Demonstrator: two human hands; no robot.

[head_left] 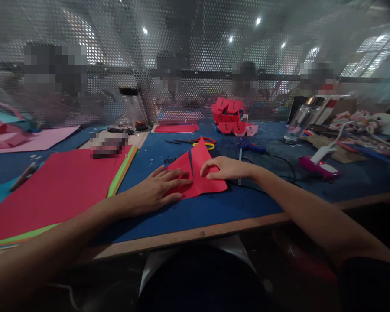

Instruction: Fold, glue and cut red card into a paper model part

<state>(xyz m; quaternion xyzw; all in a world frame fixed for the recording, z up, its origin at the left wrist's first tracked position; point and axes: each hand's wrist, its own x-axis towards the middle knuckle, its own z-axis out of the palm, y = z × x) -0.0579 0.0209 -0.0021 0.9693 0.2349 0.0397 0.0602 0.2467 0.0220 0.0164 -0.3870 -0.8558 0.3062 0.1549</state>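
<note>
A piece of red paper [205,184] with a slit or gap between two pointed parts lies on the blue work mat. My left hand [164,186] rests flat across its left part, fingers stretched out. On the right part, my right hand [222,168] has its fingers curled, thumb and index finger close together at the paper. Just beyond the paper lie scissors [208,144] with red and yellow handles, partly hidden by its tip. A blue glue gun [252,146] is to the right of them, behind my right hand.
Red sheets [61,182] over green and orange ones are stacked at left. A folded red paper model [230,116] stands at the back, near a glass jar [134,108]. On the right are a clear bottle [300,123], a magenta device [320,168] and cables. Behind is a perforated screen [195,52].
</note>
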